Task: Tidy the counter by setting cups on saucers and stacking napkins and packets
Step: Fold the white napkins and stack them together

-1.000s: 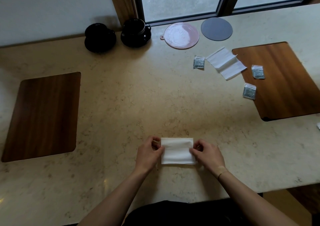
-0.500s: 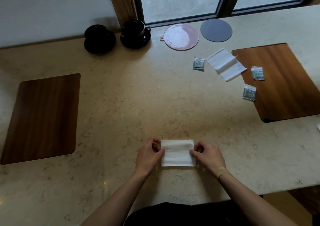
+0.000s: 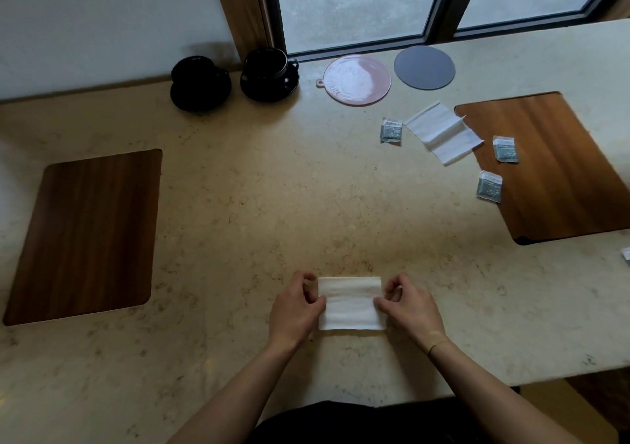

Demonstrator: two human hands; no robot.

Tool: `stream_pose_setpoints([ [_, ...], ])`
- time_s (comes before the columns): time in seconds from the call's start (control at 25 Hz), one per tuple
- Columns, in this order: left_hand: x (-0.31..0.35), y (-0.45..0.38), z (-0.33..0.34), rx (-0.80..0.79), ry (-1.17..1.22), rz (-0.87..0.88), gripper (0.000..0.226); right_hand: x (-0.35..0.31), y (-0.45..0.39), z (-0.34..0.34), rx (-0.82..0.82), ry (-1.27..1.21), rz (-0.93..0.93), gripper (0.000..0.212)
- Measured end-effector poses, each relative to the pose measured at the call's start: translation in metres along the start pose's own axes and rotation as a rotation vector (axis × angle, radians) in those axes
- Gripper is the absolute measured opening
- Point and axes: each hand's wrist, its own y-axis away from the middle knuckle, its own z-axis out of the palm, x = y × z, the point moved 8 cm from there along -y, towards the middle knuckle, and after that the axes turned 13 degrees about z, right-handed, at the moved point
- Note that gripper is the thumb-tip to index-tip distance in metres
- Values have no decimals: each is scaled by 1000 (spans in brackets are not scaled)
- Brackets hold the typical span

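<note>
A folded white napkin [image 3: 350,303] lies flat on the counter near its front edge. My left hand [image 3: 296,310] pinches its left edge and my right hand [image 3: 410,309] pinches its right edge. A second white napkin [image 3: 443,131] lies half unfolded at the right, overlapping the right wooden mat. Three grey packets are scattered around it: one [image 3: 391,130] to its left, one [image 3: 505,149] on the mat, one [image 3: 490,186] at the mat's edge. Two black cups [image 3: 199,70] [image 3: 267,63] stand on black saucers [image 3: 218,92] [image 3: 286,84] at the back by the wall.
A pink round mat [image 3: 356,79] and a grey round mat [image 3: 424,67] lie by the window. Wooden placemats sit at the left [image 3: 88,232] and right [image 3: 559,167]. A small white item [image 3: 626,255] shows at the right frame edge. The counter's front edge runs just below my hands.
Both hands have stayed on the napkin's side edges; the fingers shifted slightly along them. The napkin lies in about the same spot.
</note>
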Motion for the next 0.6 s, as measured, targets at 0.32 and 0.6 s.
stream_pose_setpoints([
  [0.32,4,3,-5,76,26,1,27,-5,1,-10,-28,-91,-6,27],
  [0.6,62,-48,-3,118,-14,157,20,-29,-39,-90,136,-17,-117,22],
])
